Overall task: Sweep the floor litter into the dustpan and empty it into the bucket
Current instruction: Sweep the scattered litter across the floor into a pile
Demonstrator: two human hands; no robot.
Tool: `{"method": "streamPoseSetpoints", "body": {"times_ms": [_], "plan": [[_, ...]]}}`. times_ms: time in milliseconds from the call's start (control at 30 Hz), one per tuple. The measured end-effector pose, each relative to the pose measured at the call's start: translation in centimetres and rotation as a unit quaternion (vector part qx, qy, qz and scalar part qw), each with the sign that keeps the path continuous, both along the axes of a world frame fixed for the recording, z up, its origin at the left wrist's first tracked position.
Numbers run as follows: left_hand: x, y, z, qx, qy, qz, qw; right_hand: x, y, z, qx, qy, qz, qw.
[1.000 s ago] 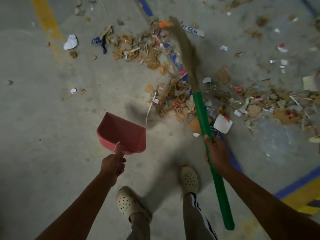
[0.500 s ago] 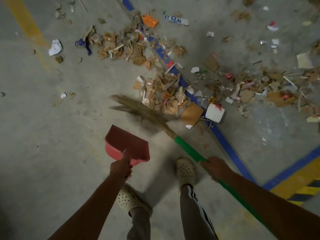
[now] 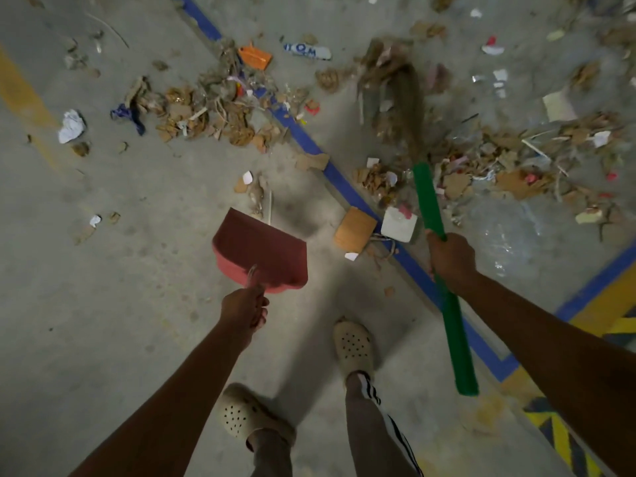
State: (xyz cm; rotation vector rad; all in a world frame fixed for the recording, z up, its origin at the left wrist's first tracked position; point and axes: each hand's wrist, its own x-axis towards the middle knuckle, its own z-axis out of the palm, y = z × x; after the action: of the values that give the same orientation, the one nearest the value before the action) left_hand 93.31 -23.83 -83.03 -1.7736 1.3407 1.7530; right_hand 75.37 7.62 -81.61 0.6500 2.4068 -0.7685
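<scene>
Litter strewn ahead; a white wrapper bears blue letters, perhaps "IOM". My left hand grips the dustpan handle, my right hand the green broom, both arms outstretched.

Counted around the one red dustpan

One green-handled broom is to its right. There are two hands, the left hand at its near edge and the right hand to its right. Two pale clogs are nearer than it. Of two litter heaps, one lies beyond it and one beyond and right. One orange carton lies beyond, one tan card and one white box just right, and one crumpled paper beyond and left.
</scene>
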Motion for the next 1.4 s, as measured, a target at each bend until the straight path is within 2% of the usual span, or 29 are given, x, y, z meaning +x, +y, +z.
{"method": "streamPoseSetpoints", "body": {"times_ms": [133, 433, 600, 767, 1000, 1100, 1233, 1400], "plan": [[-0.4, 0.1, 0.3, -0.004, 0.008, -0.012, 1.000, 0.7, 1.3, 1.3, -0.001, 0.024, 0.008, 1.000], [1.3, 0.0, 0.9, 0.003, 0.008, -0.037, 0.999, 7.4, 0.9, 1.7, -0.017, -0.021, -0.014, 1.000], [2.3, -0.9, 2.9, 0.009, 0.011, -0.070, 0.997, 12.5, -0.4, 3.0, -0.048, -0.018, -0.099, 0.994], [2.6, -2.8, 5.7, 0.012, 0.028, -0.112, 0.993, 16.6, -1.2, 5.2, -0.083, -0.033, -0.218, 0.972], [2.5, -3.1, 6.7, 0.020, 0.059, -0.155, 0.986, 23.7, -2.8, 4.8, -0.086, -0.088, -0.378, 0.918], [3.1, -2.8, 5.6, 0.027, 0.058, -0.170, 0.983, 25.7, -4.5, 3.6, -0.106, -0.129, -0.416, 0.894], [4.6, -3.2, 3.6, 0.032, 0.043, -0.183, 0.982, 26.3, -8.4, 1.3, -0.144, -0.177, -0.394, 0.890], [7.0, -5.5, 1.6, 0.023, 0.018, -0.157, 0.987, 22.9, -13.3, -1.3, -0.123, -0.158, -0.195, 0.960]]}}
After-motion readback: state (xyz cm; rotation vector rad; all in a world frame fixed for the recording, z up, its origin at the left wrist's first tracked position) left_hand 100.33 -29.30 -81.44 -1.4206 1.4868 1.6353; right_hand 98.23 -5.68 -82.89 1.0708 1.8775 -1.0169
